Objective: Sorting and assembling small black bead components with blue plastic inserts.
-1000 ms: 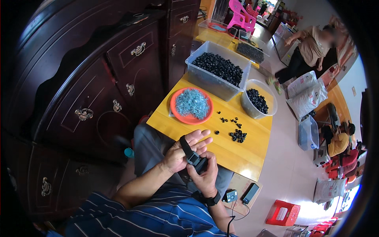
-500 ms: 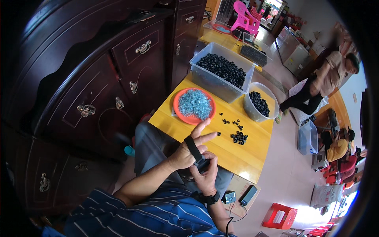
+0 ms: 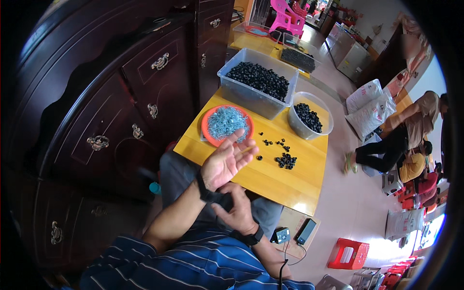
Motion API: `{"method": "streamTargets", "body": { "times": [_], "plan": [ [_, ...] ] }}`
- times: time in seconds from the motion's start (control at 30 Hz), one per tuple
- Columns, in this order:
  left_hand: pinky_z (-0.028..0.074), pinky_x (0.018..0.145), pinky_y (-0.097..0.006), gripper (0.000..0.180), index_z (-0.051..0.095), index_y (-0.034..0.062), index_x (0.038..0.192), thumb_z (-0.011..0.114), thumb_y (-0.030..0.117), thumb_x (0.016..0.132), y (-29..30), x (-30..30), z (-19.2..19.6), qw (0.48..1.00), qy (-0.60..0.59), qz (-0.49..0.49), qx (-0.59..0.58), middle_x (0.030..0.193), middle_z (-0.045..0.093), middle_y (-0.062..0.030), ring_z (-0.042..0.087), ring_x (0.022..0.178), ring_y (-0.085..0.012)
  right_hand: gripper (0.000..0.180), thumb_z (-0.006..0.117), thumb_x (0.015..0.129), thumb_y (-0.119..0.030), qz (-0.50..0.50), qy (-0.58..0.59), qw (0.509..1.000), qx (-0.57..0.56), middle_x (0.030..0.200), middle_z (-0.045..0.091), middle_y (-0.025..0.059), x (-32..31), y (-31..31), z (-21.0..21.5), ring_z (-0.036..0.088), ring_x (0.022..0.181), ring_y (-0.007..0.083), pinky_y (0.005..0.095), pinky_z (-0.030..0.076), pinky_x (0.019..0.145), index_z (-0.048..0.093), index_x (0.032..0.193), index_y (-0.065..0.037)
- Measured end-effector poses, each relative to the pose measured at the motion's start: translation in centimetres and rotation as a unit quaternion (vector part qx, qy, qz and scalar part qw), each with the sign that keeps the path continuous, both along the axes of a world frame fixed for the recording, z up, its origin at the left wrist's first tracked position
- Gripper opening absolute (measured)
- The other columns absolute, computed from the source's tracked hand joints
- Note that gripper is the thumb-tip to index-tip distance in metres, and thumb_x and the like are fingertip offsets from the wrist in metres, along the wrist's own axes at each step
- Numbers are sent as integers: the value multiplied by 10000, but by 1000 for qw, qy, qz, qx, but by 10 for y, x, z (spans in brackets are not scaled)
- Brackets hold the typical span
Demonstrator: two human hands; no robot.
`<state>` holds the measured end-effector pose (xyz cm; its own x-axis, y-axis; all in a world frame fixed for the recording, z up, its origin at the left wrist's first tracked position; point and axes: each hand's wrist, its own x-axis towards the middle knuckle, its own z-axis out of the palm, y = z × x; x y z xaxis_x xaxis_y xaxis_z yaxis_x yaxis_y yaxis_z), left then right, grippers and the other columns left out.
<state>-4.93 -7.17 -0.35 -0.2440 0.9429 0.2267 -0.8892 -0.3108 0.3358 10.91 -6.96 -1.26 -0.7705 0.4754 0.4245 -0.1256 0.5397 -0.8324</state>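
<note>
My left hand (image 3: 223,166) is turned palm up, fingers stretched and apart, holding nothing. It hovers over the table's near edge beside a round orange plate (image 3: 205,126) heaped with small clear bluish pieces (image 3: 226,122). Around my left wrist runs a black strap (image 3: 206,192) with a dark boxy part. My right hand (image 3: 241,212) has thumb and fingers on that boxy part, partly hiding it. A black band (image 3: 253,237) circles my right wrist. On the yellow table (image 3: 299,186) lie several small black ring-like parts (image 3: 286,161).
A clear bin (image 3: 256,104) and a round tub (image 3: 323,135) hold more black parts. A dark wooden cabinet (image 3: 111,111) stands left. Cabled devices (image 3: 282,235) lie right of my lap near a red stool (image 3: 349,253). A person (image 3: 411,130) walks at right; others sit beyond.
The strap has gone from across my left hand down to its wrist. My left hand has turned palm up and spread its fingers. The walking person has come nearer.
</note>
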Motion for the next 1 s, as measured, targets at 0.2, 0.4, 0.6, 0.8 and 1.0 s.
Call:
{"method": "streamTargets", "body": {
  "times": [0.2, 0.4, 0.6, 0.8, 1.0],
  "plan": [
    [514, 815, -280, 318, 539, 42, 1297, 520, 191, 1016, 9, 18, 26, 941, 302, -99, -112, 1055, 646, -69, 631, 933, -146, 472, 777, 756, -100, 25, -37, 998, -49, 1017, 607, 91, 3, 9, -14, 598, 942, 213, 329, 471, 842, 531, 1155, -42],
    [497, 881, -284, 318, 560, 10, 1271, 563, 146, 984, 12, 51, 46, 852, 474, -219, -31, 1070, 639, -52, 600, 974, -122, 354, 582, 961, -201, 113, 46, 779, -615, 1148, 608, 46, 32, 26, -43, 564, 1064, 136, 302, 440, 943, 536, 1259, -14],
    [501, 828, -327, 236, 659, -6, 1084, 598, 167, 935, -2, 93, 70, 700, 587, -356, 196, 936, 708, -140, 667, 920, -243, 339, 543, 1004, -311, 180, -99, 840, -502, 1061, 630, 22, 37, 54, 9, 570, 1038, 127, 294, 452, 927, 623, 1148, -15],
    [506, 807, -368, 253, 640, -19, 1067, 589, 192, 937, -3, 119, 52, 633, 569, -431, 299, 961, 692, -159, 659, 912, -277, 380, 540, 1006, -357, 287, -126, 826, -469, 1017, 654, 38, 35, 57, -4, 586, 991, 124, 293, 469, 897, 636, 1128, -11],
    [501, 776, -392, 269, 650, -14, 1054, 594, 218, 930, -11, 130, 39, 591, 578, -471, 307, 919, 689, -157, 649, 868, -279, 408, 638, 945, -327, 333, -102, 767, -539, 1131, 664, 106, 39, 66, -2, 629, 1030, 196, 333, 484, 942, 630, 1175, 10]
  ]
}}
